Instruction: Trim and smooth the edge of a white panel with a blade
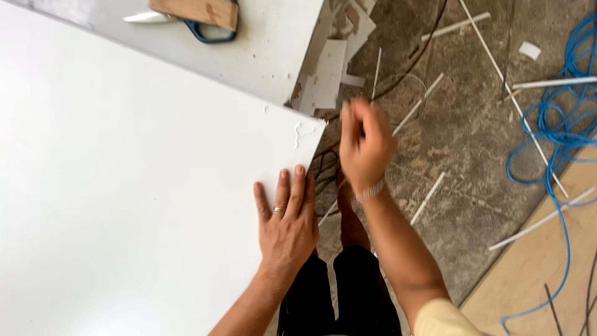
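Observation:
A large white board (124, 186) fills the left of the view. My left hand (287, 218) lies flat on its right edge, fingers spread, a ring on one finger. Just right of the board's chipped corner (308, 130), my right hand (365, 143) is raised over the floor with its fingers curled shut. It is blurred, and I cannot tell whether it pinches something small. A metal bracelet sits on that wrist. My dark trousers and a foot show below.
A grey board (261, 43) lies behind, carrying a wooden block (199, 11) and a blue-handled tool (211, 32). On the stone floor lie white strips (429, 196), board offcuts (329, 74) and a blue cable (553, 143). A plywood sheet (541, 261) sits at lower right.

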